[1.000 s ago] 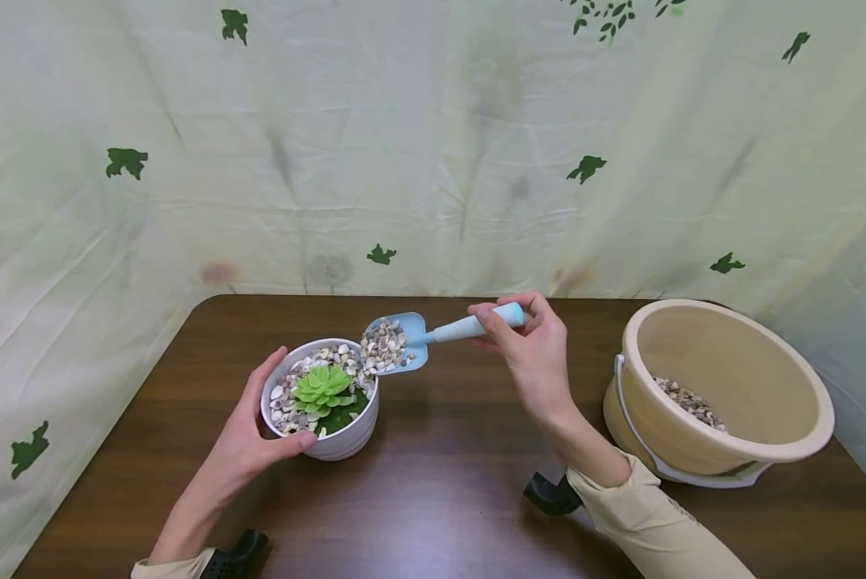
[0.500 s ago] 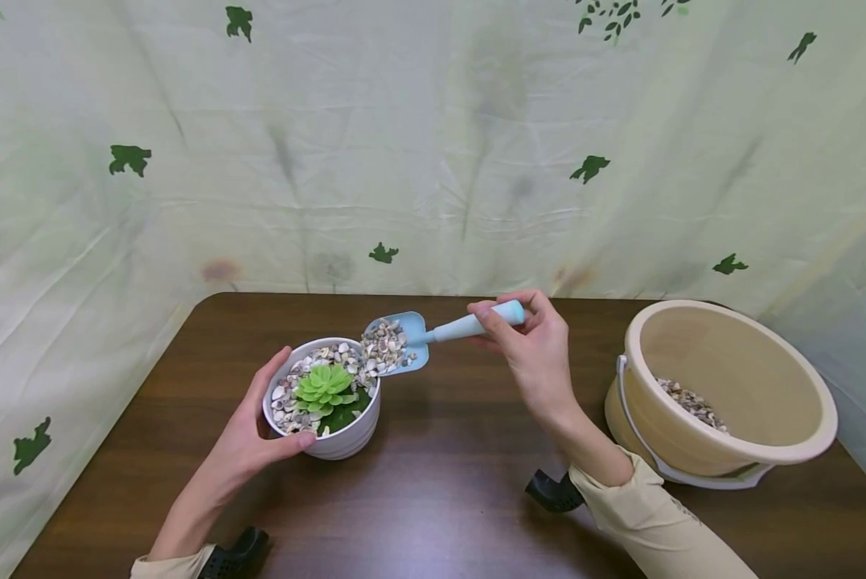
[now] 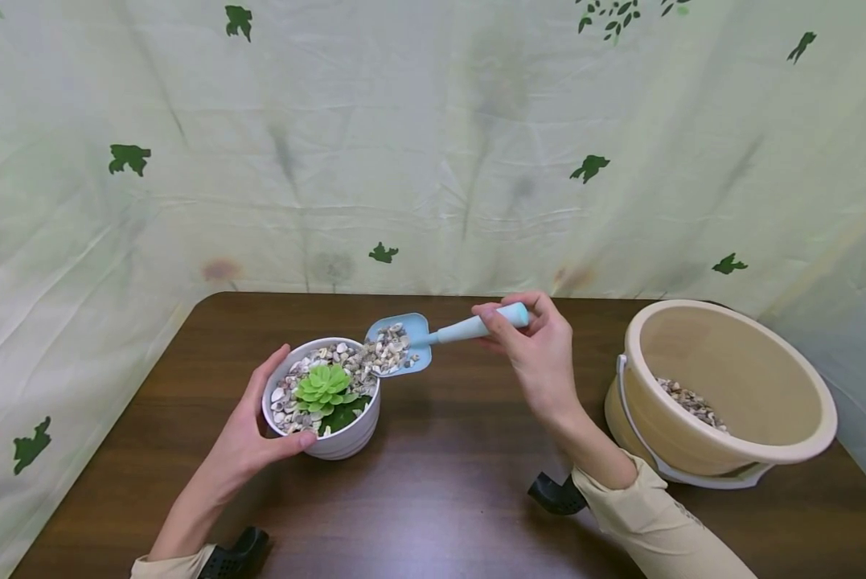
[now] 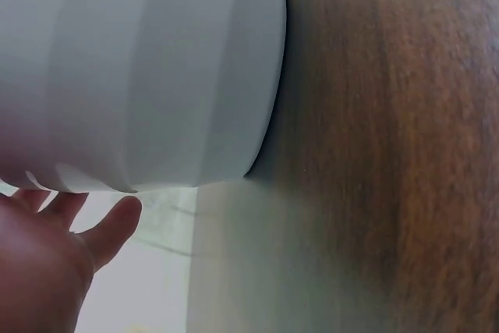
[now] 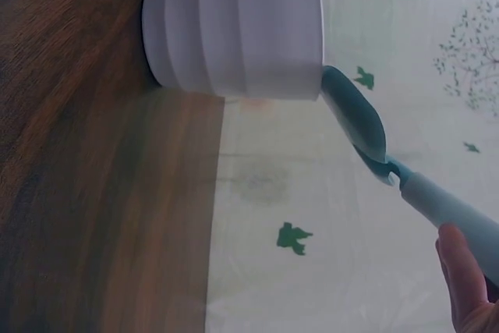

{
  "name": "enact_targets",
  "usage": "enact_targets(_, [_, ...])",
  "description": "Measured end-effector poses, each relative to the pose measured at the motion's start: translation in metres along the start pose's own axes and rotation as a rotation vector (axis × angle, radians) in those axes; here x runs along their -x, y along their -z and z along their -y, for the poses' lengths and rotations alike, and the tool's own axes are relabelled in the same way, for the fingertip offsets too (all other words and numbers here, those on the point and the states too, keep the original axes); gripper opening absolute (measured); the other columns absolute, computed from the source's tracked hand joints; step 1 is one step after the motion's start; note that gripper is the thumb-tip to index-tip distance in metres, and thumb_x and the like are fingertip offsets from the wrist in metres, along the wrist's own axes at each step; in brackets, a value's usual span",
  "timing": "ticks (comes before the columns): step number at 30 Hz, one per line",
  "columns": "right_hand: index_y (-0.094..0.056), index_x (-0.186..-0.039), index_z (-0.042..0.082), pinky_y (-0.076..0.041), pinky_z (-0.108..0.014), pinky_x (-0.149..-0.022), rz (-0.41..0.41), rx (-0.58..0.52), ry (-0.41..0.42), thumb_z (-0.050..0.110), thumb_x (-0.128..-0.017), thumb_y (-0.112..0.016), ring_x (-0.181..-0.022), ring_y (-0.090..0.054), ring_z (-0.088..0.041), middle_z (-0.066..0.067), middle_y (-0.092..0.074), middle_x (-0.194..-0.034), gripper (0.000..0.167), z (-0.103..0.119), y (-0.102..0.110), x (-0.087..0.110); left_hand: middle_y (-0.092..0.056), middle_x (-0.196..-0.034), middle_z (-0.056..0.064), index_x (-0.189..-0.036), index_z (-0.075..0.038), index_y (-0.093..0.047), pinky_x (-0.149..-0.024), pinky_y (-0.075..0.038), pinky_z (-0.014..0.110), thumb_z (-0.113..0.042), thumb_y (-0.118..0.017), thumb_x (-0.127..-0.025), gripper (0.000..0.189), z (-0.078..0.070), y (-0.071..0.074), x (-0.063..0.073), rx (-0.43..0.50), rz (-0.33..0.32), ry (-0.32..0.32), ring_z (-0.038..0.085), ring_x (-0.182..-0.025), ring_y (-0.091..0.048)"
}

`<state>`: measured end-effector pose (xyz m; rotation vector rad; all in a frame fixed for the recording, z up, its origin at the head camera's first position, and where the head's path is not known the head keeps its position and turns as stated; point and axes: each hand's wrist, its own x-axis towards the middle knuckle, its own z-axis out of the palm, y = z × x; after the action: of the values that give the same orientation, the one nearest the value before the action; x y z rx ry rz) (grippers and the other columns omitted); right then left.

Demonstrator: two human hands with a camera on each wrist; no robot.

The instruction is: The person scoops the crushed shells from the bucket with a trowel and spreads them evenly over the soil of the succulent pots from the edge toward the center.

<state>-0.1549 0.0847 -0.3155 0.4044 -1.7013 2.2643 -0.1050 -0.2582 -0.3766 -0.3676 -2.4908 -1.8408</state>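
A white ribbed flower pot [image 3: 349, 441] stands on the table, filled with small shells or pebbles [image 3: 285, 402] around a bright green succulent [image 3: 322, 388]. My left hand [image 3: 244, 438] holds the pot from the left, thumb at the front rim and fingers around the far side. My right hand [image 3: 537, 354] pinches the handle of a light blue hand trowel [image 3: 469, 329]. The trowel's blade [image 5: 355, 111] rests its tip at the pot's right rim, sloping down toward it in the right wrist view. More pebbles [image 3: 389, 350] lie heaped on the blade.
A beige bucket [image 3: 624, 418] with a white handle [image 3: 715, 481] stands at the right of the brown table [image 3: 433, 498], with pebbles [image 3: 693, 404] inside. Behind the table hangs a pale curtain [image 3: 433, 145] with green leaf prints.
The trowel and my right hand have shifted slightly right over the last half second, and the pebbles on the blade have spread a little. My left hand keeps its hold on the pot.
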Motion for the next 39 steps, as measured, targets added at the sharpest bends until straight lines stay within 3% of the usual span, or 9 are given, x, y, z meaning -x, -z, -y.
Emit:
enact_targets(12, [-0.053, -0.103, -0.001, -0.054, -0.051, -0.077, -0.021, -0.011, -0.017, 0.002, -0.09, -0.071, -0.092, -0.07, -0.029, -0.02, -0.071, -0.098, 0.022, 0.001, 0.003, 0.005, -0.027, -0.153, 0.004, -0.155, -0.033, -0.023, -0.095, -0.03, 0.011, -0.008, -0.082, -0.074, 0.103, -0.001, -0.003, 0.0, -0.072, -0.032, 0.0, 0.02, -0.13, -0.033])
enact_targets(17, [-0.053, -0.104, -0.004, -0.053, -0.052, -0.077, -0.032, 0.003, -0.008, 0.002, -0.089, -0.072, -0.092, -0.07, -0.032, -0.021, -0.071, -0.098, 0.025, 0.003, 0.004, 0.007, -0.026, -0.151, 0.003, -0.156, -0.027, -0.023, -0.094, -0.029, 0.012, -0.01, -0.083, -0.073, 0.104, 0.001, -0.003, -0.001, -0.101, -0.03, 0.004, 0.025, -0.131, -0.031])
enact_targets(21, [-0.053, -0.104, -0.005, -0.054, -0.052, -0.077, -0.03, 0.008, -0.004, 0.003, -0.089, -0.072, -0.092, -0.07, -0.033, -0.021, -0.071, -0.097, 0.025, 0.005, 0.004, 0.009, -0.023, -0.154, 0.004, -0.157, -0.025, -0.02, -0.094, -0.028, 0.012, -0.008, -0.081, -0.075, 0.104, 0.0, -0.001, 0.0, -0.064, -0.004, 0.014, 0.026, -0.134, -0.028])
enact_targets(27, [-0.053, -0.103, -0.005, -0.055, -0.051, -0.075, -0.029, 0.024, 0.0, 0.002, -0.087, -0.073, -0.093, -0.069, -0.034, -0.021, -0.07, -0.096, 0.027, 0.008, 0.005, 0.011, -0.022, -0.155, 0.007, -0.156, -0.031, -0.021, -0.095, -0.029, 0.011, -0.004, -0.077, -0.078, 0.101, 0.0, 0.001, 0.002, 0.01, 0.025, 0.013, 0.016, -0.132, -0.029])
enact_targets(39, [-0.053, -0.103, -0.006, -0.055, -0.048, -0.076, -0.024, 0.039, 0.021, 0.0, -0.087, -0.073, -0.093, -0.07, -0.033, -0.02, -0.07, -0.097, 0.027, 0.012, 0.001, 0.013, -0.028, -0.152, 0.006, -0.156, -0.032, -0.02, -0.095, -0.031, 0.012, -0.001, -0.08, -0.073, 0.107, 0.002, -0.003, -0.001, -0.01, -0.032, -0.038, 0.013, -0.129, -0.033])
